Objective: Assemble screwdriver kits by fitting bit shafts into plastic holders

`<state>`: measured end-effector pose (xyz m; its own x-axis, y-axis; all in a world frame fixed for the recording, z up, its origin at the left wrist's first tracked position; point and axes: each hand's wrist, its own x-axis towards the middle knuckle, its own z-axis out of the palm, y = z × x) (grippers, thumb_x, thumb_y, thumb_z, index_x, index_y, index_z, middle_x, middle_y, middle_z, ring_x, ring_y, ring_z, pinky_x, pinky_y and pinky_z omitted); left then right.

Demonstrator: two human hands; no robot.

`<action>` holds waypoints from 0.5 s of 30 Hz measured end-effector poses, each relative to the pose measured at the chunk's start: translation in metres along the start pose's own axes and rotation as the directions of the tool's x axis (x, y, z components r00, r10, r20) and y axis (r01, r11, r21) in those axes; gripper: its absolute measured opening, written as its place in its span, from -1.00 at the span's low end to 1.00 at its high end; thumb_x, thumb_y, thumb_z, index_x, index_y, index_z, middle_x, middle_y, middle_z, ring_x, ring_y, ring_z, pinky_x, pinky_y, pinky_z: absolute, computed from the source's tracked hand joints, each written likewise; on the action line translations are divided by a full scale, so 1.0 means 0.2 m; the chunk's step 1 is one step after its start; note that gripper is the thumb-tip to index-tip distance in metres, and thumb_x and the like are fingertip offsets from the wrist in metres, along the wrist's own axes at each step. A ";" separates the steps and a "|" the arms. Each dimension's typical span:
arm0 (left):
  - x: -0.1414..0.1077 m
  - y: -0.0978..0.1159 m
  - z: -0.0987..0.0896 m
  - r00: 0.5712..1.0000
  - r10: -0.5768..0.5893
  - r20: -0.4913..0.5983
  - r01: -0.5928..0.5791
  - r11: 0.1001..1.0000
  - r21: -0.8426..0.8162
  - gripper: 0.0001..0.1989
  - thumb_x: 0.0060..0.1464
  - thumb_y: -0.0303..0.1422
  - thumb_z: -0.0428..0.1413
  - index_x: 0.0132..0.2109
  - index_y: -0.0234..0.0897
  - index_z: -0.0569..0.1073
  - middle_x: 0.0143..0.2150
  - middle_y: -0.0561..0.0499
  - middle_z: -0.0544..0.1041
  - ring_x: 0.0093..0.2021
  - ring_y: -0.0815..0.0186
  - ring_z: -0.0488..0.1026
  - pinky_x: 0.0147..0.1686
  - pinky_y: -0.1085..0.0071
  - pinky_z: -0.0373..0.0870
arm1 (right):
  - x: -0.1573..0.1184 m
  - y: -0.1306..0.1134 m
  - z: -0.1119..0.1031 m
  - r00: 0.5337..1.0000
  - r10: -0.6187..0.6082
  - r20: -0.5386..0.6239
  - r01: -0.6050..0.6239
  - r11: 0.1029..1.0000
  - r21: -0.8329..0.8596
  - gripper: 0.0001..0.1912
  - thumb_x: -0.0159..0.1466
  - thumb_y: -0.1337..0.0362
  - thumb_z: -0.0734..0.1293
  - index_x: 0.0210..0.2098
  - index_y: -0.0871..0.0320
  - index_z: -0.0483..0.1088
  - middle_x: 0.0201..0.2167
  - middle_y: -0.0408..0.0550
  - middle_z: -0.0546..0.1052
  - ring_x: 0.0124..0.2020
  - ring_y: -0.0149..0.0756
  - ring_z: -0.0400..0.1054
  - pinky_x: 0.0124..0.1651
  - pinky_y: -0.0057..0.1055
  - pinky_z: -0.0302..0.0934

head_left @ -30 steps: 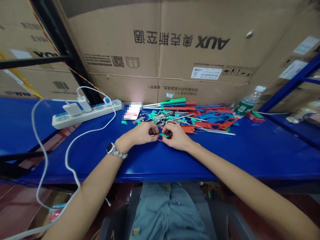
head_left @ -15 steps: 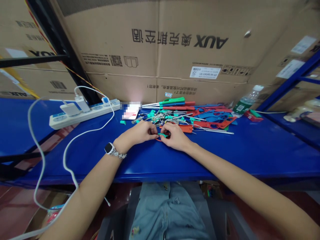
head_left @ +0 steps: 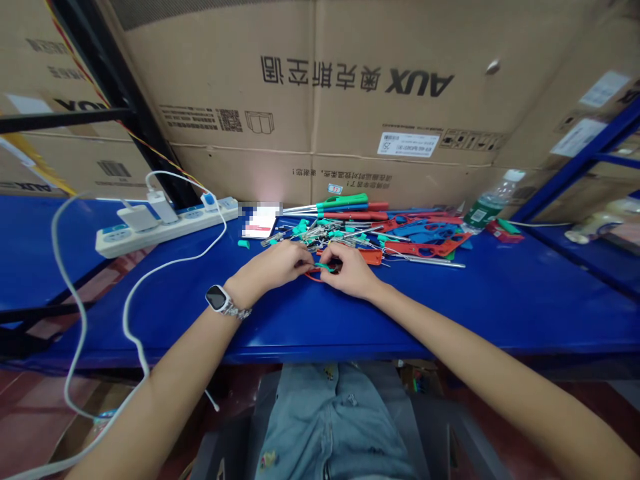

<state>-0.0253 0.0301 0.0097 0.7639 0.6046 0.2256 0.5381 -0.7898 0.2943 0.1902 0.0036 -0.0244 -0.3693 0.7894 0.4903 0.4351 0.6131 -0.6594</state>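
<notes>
My left hand [head_left: 287, 260] and my right hand [head_left: 350, 269] are close together over the front of a pile of parts. Between the fingertips is a small green piece [head_left: 325, 267], pinched by my right hand. My left fingertips are pressed together at its left end; what they grip is too small to name. A red-orange part [head_left: 314, 275] shows just below the fingers, partly hidden. Behind the hands lie metal and green pieces [head_left: 325, 233], an orange shell [head_left: 371, 257], blue shells [head_left: 430, 232] and long-necked lighters with green and red handles [head_left: 345, 200].
A white power strip [head_left: 165, 227] with chargers and a looping white cable [head_left: 131, 300] lies at the left. A plastic bottle [head_left: 487, 207] stands at the right back. Cardboard boxes [head_left: 310, 120] rise behind the blue table [head_left: 400, 320]. A card [head_left: 260, 222] lies near the pile.
The left fingertips have drawn slightly away from the right ones, and more of the red-orange part shows beneath them. The whole view has shifted slightly.
</notes>
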 end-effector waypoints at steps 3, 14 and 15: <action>0.00 -0.02 0.01 1.000 -0.016 -0.012 0.015 0.996 -0.087 -0.85 0.22 -0.43 0.15 -0.26 -0.28 0.62 -0.31 -0.03 0.60 -0.36 0.34 0.47 -0.29 0.38 0.32 | 0.00 0.00 0.00 1.000 0.002 0.014 -0.002 1.000 -0.001 -0.87 0.10 0.37 0.34 -0.40 0.09 0.28 -0.37 -0.14 0.46 -0.32 -0.29 0.36 -0.22 -0.34 0.24; 0.00 -0.05 0.04 0.989 -0.145 0.034 0.149 0.965 -0.216 -0.90 0.13 -0.46 0.16 -0.31 -0.28 0.59 -0.39 0.02 0.60 -0.42 0.36 0.43 -0.37 0.41 0.25 | 0.00 -0.04 -0.02 0.996 -0.035 0.082 0.042 0.995 -0.092 -0.86 0.11 0.42 0.35 -0.43 0.10 0.29 -0.36 -0.15 0.41 -0.32 -0.32 0.30 -0.20 -0.36 0.20; 0.00 -0.05 0.04 0.989 -0.144 0.029 0.147 0.965 -0.217 -0.90 0.14 -0.46 0.16 -0.31 -0.28 0.59 -0.38 0.01 0.61 -0.41 0.36 0.43 -0.37 0.41 0.25 | 0.00 -0.04 -0.02 0.996 -0.038 0.085 0.046 0.994 -0.096 -0.86 0.10 0.42 0.34 -0.43 0.10 0.28 -0.37 -0.16 0.39 -0.33 -0.32 0.28 -0.20 -0.37 0.18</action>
<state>-0.0269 0.0374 -0.0004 0.6880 0.7091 0.1540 0.5547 -0.6508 0.5184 0.1892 -0.0019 -0.0173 -0.4541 0.7601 0.4647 0.4945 0.6490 -0.5782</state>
